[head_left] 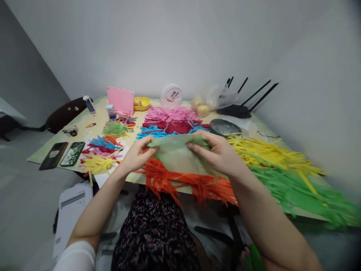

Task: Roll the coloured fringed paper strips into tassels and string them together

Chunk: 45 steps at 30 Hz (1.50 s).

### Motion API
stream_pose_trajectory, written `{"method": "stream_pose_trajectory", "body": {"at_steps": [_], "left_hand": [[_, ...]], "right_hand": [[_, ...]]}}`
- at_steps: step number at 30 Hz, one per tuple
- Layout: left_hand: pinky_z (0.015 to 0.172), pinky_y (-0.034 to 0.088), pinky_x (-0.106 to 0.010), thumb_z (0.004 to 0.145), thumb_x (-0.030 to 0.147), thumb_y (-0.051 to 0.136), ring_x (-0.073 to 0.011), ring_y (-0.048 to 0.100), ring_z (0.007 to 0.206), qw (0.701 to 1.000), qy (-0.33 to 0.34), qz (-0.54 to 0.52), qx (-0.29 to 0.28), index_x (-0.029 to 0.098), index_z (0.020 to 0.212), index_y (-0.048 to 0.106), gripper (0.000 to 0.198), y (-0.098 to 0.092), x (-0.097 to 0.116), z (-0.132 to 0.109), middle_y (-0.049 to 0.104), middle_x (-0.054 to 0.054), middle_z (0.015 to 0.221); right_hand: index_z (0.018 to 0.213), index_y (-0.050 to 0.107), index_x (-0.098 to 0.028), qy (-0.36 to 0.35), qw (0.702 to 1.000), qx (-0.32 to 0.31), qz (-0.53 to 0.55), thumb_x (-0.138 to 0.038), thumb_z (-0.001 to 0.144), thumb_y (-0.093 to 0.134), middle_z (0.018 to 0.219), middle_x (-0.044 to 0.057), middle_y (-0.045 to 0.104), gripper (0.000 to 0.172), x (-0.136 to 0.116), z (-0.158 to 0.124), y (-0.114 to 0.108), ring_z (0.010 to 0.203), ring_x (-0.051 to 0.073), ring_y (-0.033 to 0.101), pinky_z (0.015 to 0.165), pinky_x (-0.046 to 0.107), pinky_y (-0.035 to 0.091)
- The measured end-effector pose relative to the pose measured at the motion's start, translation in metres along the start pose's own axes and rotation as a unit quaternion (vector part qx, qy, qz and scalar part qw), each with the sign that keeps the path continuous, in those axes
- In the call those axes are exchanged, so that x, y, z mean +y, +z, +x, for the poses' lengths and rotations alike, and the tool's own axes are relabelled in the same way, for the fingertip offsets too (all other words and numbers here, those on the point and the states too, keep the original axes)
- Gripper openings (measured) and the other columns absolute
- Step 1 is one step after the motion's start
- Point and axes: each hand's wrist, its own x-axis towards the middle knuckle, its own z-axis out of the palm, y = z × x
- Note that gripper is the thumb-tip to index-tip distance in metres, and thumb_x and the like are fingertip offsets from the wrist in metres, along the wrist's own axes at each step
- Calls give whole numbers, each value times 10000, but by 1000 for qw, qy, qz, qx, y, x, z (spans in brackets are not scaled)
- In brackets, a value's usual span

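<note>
Over bright orange paper-like strips (160, 177), left hand (137, 153) and right hand (218, 151) pinch a thin pale-green sheet (173, 152), fingers closed; yellow paper-like strips (262, 150) look cut, sheet seemingly uncut.

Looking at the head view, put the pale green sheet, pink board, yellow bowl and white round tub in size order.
1. Pale green sheet
2. Pink board
3. White round tub
4. Yellow bowl
This is apparent size only; the sheet is nearer the camera.
</note>
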Motion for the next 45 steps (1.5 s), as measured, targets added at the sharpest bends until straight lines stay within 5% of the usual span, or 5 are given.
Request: {"method": "stream_pose_trajectory", "body": {"at_steps": [10,20,27,33,45], "left_hand": [[684,458,-246,849,329,583,-146,581,772,996,-18,-62,57,180,934,674,195,20,27,-37,652,-45,882],[887,486,-358,812,413,642,-282,600,1127,985,-95,-80,-123,215,1164,694,408,1,64,-28,667,-137,1214],[516,319,-207,818,455,628,-92,443,550,960,-183,66,-201,130,733,651,337,22,69,14,540,20,614],[501,214,-241,807,339,606,-76,302,488,940,-135,247,-196,155,562,491,328,5,74,22,358,57,508],[524,194,-262,742,345,686,-82,299,488,918,-86,292,-254,175,545,420,373,-21,66,35,337,69,488]], "right_hand": [[874,697,-193,-22,991,-23,129,-191,782,586,824,28,685,145,-1,-36,-3,732,163,605,657,266,467],[680,742,-215,-164,977,-87,103,-33,579,411,886,47,684,392,26,-22,-33,769,170,633,670,287,500],[765,752,-209,-244,947,-207,1,10,666,403,957,49,675,424,26,5,-64,850,149,647,751,267,512],[1401,539,-259,-167,949,-260,-60,-371,864,651,1420,91,560,560,14,11,-76,1281,258,543,1043,389,465],[647,597,-196,27,968,-173,-181,-326,813,664,559,-35,560,221,-15,15,-4,526,116,476,521,234,303]]}}
